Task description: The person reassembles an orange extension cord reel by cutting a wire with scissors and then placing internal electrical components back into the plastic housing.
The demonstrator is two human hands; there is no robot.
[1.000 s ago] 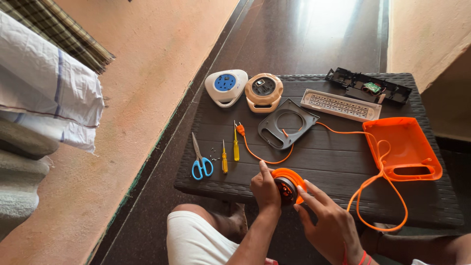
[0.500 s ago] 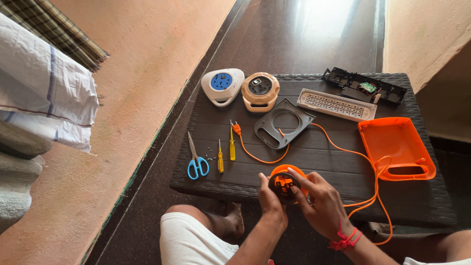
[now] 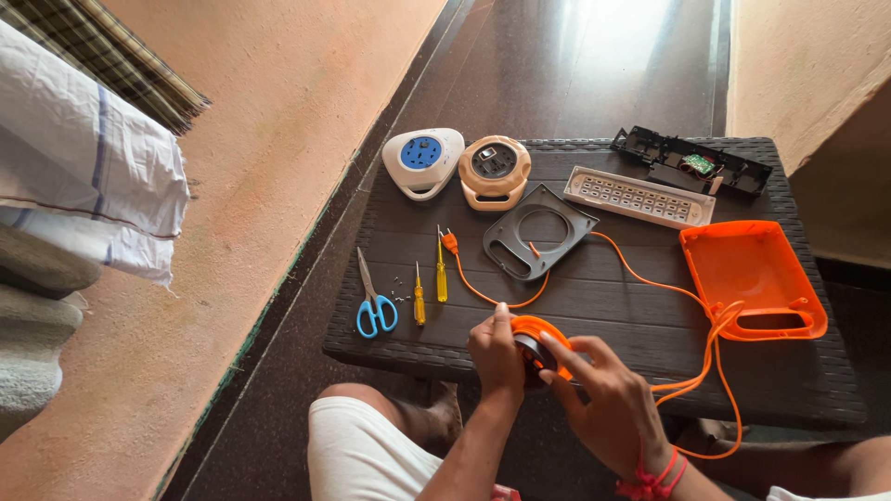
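left hand (image 3: 497, 351): fingers curled round the orange cable reel (image 3: 536, 341) at the table's (image 3: 594, 292) near edge
right hand (image 3: 608, 399): pinching the reel too; orange cord (image 3: 650, 278) trails off right
nearby: 2 yellow screwdrivers (image 3: 419, 297); blue scissors (image 3: 374, 301)

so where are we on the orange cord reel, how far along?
Done: the housing is apart, with the orange cover and the dark inner plate lying separately on the table. In hand: the left hand and right hand hold the orange reel at the table's near edge. Left: the orange cord trails loose across the table; nothing is closed up. Screwdrivers lie unused.
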